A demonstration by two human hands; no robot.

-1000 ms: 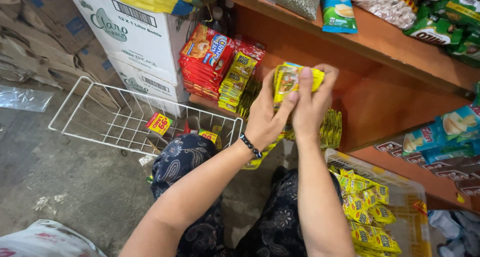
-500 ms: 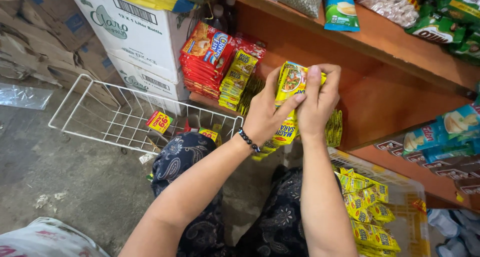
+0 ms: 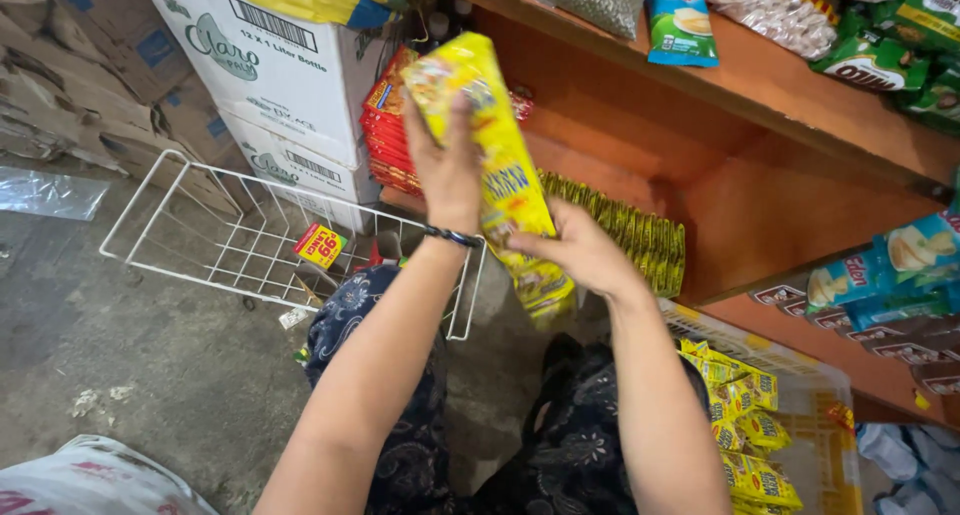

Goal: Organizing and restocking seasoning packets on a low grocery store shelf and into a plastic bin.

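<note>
My left hand [image 3: 447,165] grips the upper part of a long strip of yellow snack sachets [image 3: 500,165], held upright in front of the orange shelf [image 3: 740,185]. My right hand [image 3: 580,253] clasps the same strip lower down, with its tail hanging below my fingers. Behind the strip, a stack of yellow packets [image 3: 630,230] lies on the lower shelf, beside a pile of red packets [image 3: 385,135]. A dark bracelet sits on my left wrist.
A white wire basket [image 3: 230,245] lies on the concrete floor at left, with a small red-yellow packet inside. Cardboard boxes [image 3: 270,65] stand behind it. A yellow crate [image 3: 800,375] of yellow sachets sits at lower right. Green and blue snack bags fill the upper shelf.
The yellow strip has been pulled away from the shelf and raised upright. My left hand moved up to its top, my right hand slid down to its lower part.
</note>
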